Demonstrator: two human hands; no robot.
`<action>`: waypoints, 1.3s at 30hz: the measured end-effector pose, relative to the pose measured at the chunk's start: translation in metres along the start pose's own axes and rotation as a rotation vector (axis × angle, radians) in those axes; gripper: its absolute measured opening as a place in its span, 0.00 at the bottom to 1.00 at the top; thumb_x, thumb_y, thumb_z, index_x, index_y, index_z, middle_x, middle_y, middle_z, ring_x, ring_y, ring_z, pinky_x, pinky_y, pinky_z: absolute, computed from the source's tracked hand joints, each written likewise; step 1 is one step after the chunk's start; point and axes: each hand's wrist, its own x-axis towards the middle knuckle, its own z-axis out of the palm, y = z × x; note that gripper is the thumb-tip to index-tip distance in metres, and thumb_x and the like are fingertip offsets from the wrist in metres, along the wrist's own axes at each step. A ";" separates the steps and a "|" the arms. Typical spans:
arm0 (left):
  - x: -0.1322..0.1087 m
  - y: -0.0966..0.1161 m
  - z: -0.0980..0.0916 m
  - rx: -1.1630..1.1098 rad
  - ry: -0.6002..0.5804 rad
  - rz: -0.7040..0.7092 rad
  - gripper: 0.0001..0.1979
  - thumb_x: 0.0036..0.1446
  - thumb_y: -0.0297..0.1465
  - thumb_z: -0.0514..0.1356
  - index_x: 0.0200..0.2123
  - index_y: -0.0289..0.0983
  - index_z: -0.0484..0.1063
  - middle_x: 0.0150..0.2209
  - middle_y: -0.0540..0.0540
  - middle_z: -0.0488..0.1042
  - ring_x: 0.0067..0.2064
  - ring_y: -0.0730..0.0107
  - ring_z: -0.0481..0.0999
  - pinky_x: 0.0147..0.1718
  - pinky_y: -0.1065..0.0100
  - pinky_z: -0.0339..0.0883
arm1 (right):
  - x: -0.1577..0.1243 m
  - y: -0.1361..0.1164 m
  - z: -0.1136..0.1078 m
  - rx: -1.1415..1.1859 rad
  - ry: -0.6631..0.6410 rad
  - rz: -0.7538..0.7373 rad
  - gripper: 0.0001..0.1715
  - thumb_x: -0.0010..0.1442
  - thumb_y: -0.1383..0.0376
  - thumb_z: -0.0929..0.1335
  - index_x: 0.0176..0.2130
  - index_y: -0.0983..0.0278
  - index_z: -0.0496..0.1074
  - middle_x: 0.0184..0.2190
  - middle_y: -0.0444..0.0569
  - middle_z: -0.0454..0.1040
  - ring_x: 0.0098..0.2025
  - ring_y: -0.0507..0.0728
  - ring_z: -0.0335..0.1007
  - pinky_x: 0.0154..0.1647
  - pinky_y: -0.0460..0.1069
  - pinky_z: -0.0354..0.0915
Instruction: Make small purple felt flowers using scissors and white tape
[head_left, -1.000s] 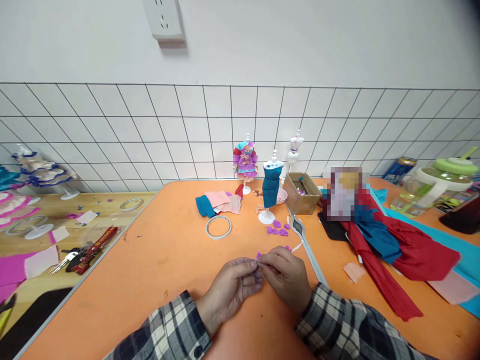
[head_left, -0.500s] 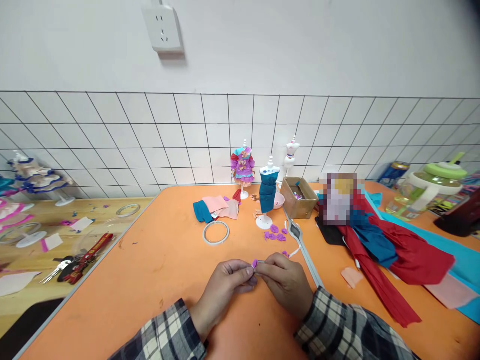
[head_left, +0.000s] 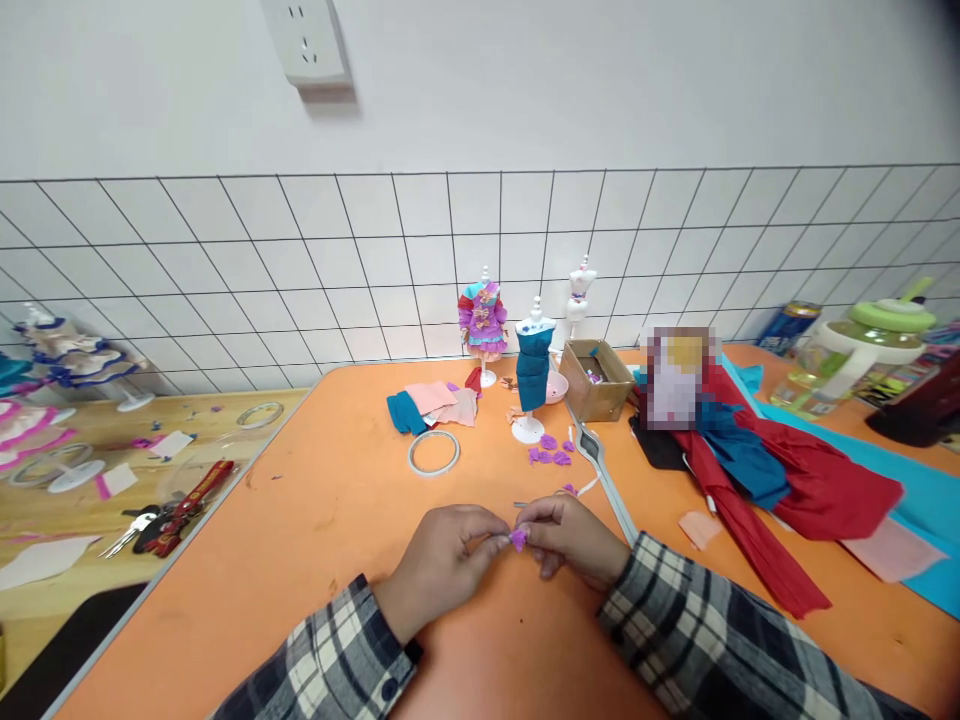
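Low in the centre, a small purple piece (head_left: 518, 539) is pinched between the fingertips of both hands. My left hand (head_left: 450, 555) is closed on its left side, and my right hand (head_left: 571, 540) is closed on its right side. A thin grey tool shows just above the fingertips, partly hidden by my right hand. Several purple fabric pieces (head_left: 550, 456) lie beyond my right hand. Behind them a small dress form (head_left: 533, 370) stands upright, wrapped in teal cloth. A ring of tape (head_left: 434, 453) lies beyond my left hand.
At the back stand a purple-dressed form (head_left: 484, 320), a bare white form (head_left: 579, 300) and a cardboard box (head_left: 598, 385). Pink and teal cloth (head_left: 430, 400) lies behind the tape. Red fabric (head_left: 832, 490) and a jug (head_left: 847, 360) are at right, keys (head_left: 135, 530) at left.
The purple piece is now lower and more bunched between my fingers. My right hand has turned, and the thin tool is seen apart from the piece. The whole view has shifted slightly.
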 end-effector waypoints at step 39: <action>0.003 -0.003 0.019 -0.275 0.019 -0.334 0.13 0.50 0.37 0.61 0.25 0.32 0.77 0.23 0.46 0.76 0.25 0.70 0.68 0.26 0.71 0.58 | -0.022 -0.025 -0.223 -0.064 1.092 -0.574 0.27 0.53 0.61 0.69 0.52 0.63 0.68 0.54 0.57 0.70 0.57 0.63 0.65 0.57 0.54 0.64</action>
